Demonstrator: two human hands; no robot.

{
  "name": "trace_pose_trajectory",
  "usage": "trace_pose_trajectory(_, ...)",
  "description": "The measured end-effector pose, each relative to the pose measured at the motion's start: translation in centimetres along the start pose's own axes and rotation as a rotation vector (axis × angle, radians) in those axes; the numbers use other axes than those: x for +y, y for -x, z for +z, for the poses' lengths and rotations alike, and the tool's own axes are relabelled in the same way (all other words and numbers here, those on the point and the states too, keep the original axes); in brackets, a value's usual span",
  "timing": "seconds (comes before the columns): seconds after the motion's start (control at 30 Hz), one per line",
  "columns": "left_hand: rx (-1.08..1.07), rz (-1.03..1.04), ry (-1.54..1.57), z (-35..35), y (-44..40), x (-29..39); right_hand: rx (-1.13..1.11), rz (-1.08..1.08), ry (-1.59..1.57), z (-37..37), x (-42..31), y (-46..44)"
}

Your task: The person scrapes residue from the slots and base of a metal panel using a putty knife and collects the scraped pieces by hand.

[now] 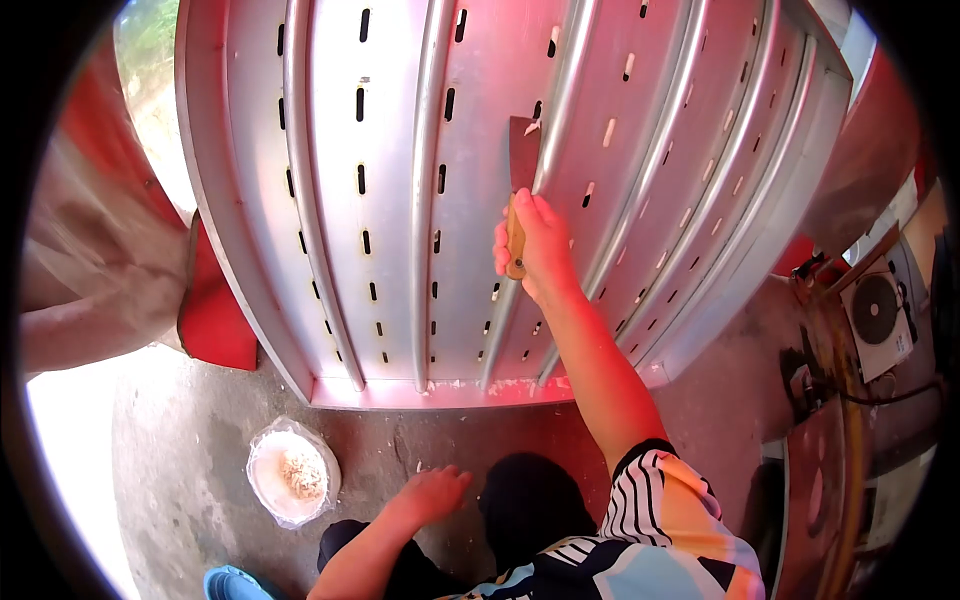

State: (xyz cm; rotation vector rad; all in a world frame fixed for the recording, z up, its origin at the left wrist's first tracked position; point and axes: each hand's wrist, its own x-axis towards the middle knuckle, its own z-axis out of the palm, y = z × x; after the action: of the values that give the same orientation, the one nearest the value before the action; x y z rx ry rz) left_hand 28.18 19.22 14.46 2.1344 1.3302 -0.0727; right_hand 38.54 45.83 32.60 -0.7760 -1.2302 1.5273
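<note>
A large silvery metal panel [390, 210] with raised ribs and rows of dark slots fills the upper middle of the head view. My right hand [535, 240] is closed round the wooden handle of a scraper [524, 155], whose flat blade points up and lies against the panel beside a rib. Some slots show pale filling, and whitish crumbs lie along the panel's lower edge. Over my legs, away from the panel, is my left hand [438, 494]; its fingers are curled and whether they hold anything is hidden.
A lined white bucket [292, 474] with pale scraps inside stands on the concrete floor [190, 450] at lower left. Part of a blue basin [235, 583] shows below it. Brownish sheeting hangs at the left. A fan unit [877, 308] and metal frames are at the right.
</note>
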Motion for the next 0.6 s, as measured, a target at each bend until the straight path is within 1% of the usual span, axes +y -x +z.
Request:
trace_pose_trajectory(0.1, 0.023, -0.027, -0.021, 0.1, -0.4, 0.3, -0.007, -0.018, 0.025, 0.1, -0.4, -0.4)
trace_pose_trajectory(0.17, -0.029, -0.026, -0.029, 0.0, -0.5, 0.6, -0.134, -0.191, 0.026, 0.0, -2.7, -2.6)
trace_pose_trajectory(0.23, -0.043, -0.009, -0.026, -0.1, -0.7, 0.7, -0.088, -0.179, 0.062, 0.6, -4.2, -3.7)
trace_pose_trajectory(0.27, -0.05, -0.006, -0.016, 0.2, -0.4, 0.8, -0.071, -0.165, 0.081, 0.8, -3.8, -3.5)
trace_pose_trajectory(0.37, -0.046, -0.064, -0.054, 0.4, -0.4, 0.6, -0.049, -0.022, 0.03, -1.4, 3.4, -0.2)
trace_pose_trajectory(0.47, 0.055, -0.069, -0.034, -0.1, 0.2, 0.8, 0.032, 0.117, 0.029, -4.9, 14.6, 5.2)
trace_pose_trajectory(0.5, 0.046, -0.074, -0.02, -0.3, 0.4, 0.9, 0.057, 0.147, 0.025, -6.0, 17.8, 6.7)
trace_pose_trajectory(0.57, 0.02, -0.08, -0.003, -0.5, 0.8, 0.9, 0.021, 0.13, 0.05, -8.0, 21.6, 8.3)
trace_pose_trajectory(0.6, 0.0, -0.087, -0.011, -0.3, 1.0, 0.9, 0.007, 0.12, 0.063, -7.9, 21.6, 8.9)
